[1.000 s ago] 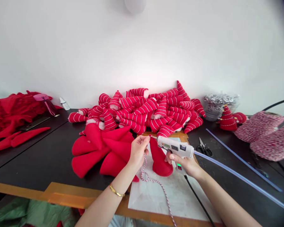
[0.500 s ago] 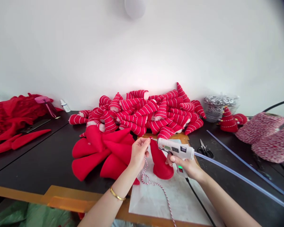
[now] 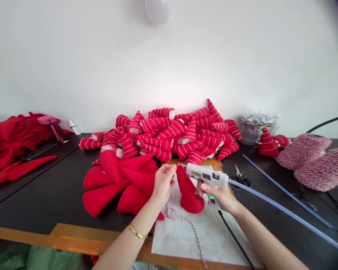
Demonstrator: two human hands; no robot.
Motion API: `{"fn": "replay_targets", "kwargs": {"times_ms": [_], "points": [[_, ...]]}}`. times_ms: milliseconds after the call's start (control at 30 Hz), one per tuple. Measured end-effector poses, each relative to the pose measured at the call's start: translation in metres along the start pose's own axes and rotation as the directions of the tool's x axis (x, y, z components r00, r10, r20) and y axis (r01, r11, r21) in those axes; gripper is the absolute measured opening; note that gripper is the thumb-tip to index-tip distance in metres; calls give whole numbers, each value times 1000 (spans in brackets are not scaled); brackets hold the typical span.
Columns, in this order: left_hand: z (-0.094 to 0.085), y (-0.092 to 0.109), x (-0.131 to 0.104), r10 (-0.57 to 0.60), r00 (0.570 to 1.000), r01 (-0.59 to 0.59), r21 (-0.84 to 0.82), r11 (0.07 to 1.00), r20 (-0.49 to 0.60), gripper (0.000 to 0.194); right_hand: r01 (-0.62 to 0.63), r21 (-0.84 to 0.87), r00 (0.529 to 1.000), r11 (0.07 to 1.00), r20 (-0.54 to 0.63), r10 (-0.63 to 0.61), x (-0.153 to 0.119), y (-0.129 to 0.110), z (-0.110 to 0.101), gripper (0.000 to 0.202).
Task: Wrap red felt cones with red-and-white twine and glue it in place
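My left hand (image 3: 163,182) pinches the tip of a red felt cone (image 3: 190,195) together with the end of a red-and-white cord (image 3: 195,234). The cord hangs from the fingers, loops once and runs down over a pale sheet (image 3: 174,240). In my right hand (image 3: 216,193) is a white glue gun (image 3: 207,175), its nozzle pointing left at the cone's tip. A clear glue stick (image 3: 284,212) sticks out of the gun's back. The cone lies on the sheet, wide end toward me.
Plain red cones (image 3: 101,195) lie left of my left hand. Behind them is a pile of cord-wrapped cones (image 3: 169,135). To the right are scissors (image 3: 241,178), another glue stick (image 3: 287,191), cord spools (image 3: 321,168) and a bag of silver material (image 3: 256,127). Red fabric (image 3: 11,138) lies far left.
The whole view has shifted slightly, so things appear a little further left. Both hands keep nearly the same pose at the cone's tip.
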State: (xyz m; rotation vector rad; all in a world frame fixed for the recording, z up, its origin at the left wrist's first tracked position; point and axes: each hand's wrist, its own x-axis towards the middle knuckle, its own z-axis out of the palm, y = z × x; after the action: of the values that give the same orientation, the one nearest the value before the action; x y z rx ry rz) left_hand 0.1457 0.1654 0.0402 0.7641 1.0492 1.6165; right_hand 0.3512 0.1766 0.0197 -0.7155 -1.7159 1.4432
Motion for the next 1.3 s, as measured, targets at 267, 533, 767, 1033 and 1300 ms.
{"fn": "replay_targets", "kwargs": {"times_ms": [267,533,767,1033,1300], "points": [[0,0,-1,1,1000,-1,4,1000,-4,43,-16,41,999,999,37,15,0,-4,2,39],[0,3,3,15,1000,-15,28,999,8,45,18,37,978,999,-210,-10,12,-8,-4,44],[2,8,11,50,997,-54,58,997,59,43,-333,-518,835,788,-551,-10,15,-6,-60,33],[6,11,7,69,995,-73,48,996,78,43,-458,-741,870,491,-487,76,-21,-22,-73,30],[15,42,7,131,988,-133,24,991,77,41,-141,-751,960,645,-263,-97,-94,-141,10,25]]}}
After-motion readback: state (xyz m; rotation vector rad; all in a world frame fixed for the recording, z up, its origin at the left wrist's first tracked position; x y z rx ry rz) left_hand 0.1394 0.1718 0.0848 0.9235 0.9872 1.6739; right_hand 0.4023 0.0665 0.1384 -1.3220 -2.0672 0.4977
